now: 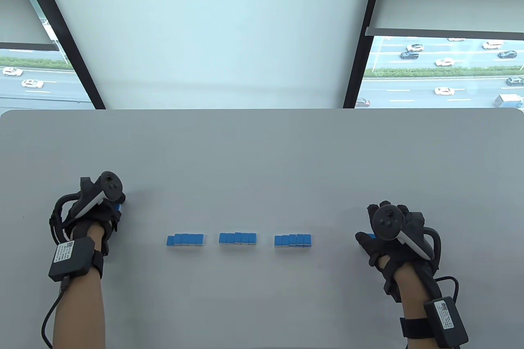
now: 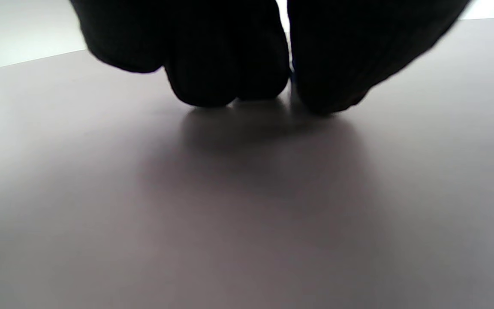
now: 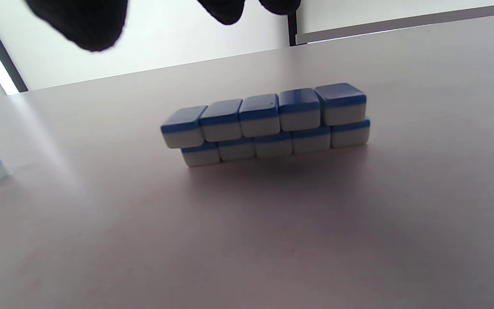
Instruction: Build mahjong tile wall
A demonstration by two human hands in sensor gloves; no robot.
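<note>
On table (image 1: 262, 152): 3 tile stacks (image 1: 237, 238) run L-R; each hand's (image 1: 92, 212) grip state unclear.

A grey table (image 1: 262, 152) is standing before a pale wall (image 1: 213, 30); windows (image 1: 442, 70) on both sides are showing a road with cars; daylight is coming in

We are looking down at a pale grey table (image 1: 262, 152) with rounded far corners. Beyond it, a white roller blind (image 1: 213, 30) is hanging between two dark window frames (image 1: 69, 42). Through the glass on either side, cars (image 1: 444, 62) are lining a multi-lane road (image 1: 430, 95), with a green hedge strip (image 1: 442, 72) running along its middle.
</note>
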